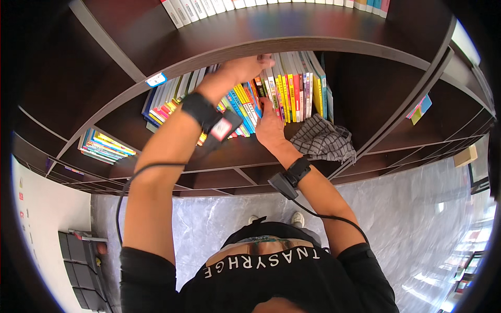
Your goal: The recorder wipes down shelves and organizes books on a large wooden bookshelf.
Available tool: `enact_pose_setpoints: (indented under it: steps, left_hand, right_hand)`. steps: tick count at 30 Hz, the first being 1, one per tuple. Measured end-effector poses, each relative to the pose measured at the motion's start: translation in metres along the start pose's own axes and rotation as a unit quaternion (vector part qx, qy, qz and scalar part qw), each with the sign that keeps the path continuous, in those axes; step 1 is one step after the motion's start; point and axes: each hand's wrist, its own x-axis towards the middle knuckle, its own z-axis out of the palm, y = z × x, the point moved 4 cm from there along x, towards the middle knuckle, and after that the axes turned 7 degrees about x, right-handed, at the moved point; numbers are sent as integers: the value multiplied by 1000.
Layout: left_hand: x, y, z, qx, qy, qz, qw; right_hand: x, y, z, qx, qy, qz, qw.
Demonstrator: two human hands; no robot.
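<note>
Upright books with many-coloured spines stand in a row on a dark wooden shelf. My left hand reaches over the tops of the books near the row's middle, its fingers bent; what they grip is hidden. Lower down, my right hand touches the spines in the middle of the row, fingertips between orange and dark spines. Beside it, to the right, a crumpled grey checked cloth lies at the shelf's front edge, against the books. Each wrist wears a black strap with a cabled device.
White books stand on the shelf above. A blue-edged label is fixed to the shelf edge at left. More books lie in a lower left compartment. Upright dividers bound the compartments. Black cables hang from both wrists.
</note>
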Motion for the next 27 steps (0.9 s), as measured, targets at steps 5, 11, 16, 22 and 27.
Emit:
enact_pose_setpoints:
  steps: [5, 11, 16, 22, 27]
  left_hand:
    - [-111, 18, 6, -14, 504, 145, 851]
    - [-167, -18, 91, -75, 378, 31, 922]
    - [-196, -34, 119, -92, 346, -4, 934]
    - [-226, -56, 144, -82, 319, -41, 943]
    - [-244, -71, 155, -82, 312, -76, 943]
  right_hand:
    - [-18, -17, -24, -101, -20, -60, 993]
    - [-19, -2, -37, -131, -106, -46, 985]
    - [-19, 0, -18, -264, -106, -6, 959]
    - [2, 14, -12, -265, -61, -14, 962]
    - [5, 20, -13, -294, -65, -42, 953]
